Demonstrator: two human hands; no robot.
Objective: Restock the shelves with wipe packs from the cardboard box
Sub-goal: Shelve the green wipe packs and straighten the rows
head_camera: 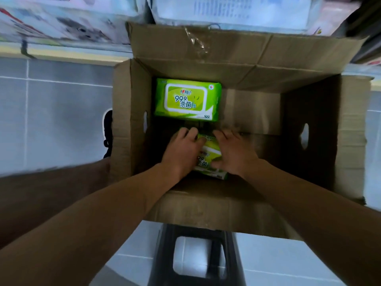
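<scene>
While the near green wipe pack [208, 159], low inside the cardboard box [243, 65], is clasped at its sides by left hand [181, 151] and right hand [233, 153], a soft, slippery, lightweight wrapper is judged best gripped at the ends.

Grey tiled floor [51, 120] carries an open cardboard box [243, 207], a black plastic stool [195, 230] just near of it, and a black shoe [107, 133] touching the box's left wall.
</scene>
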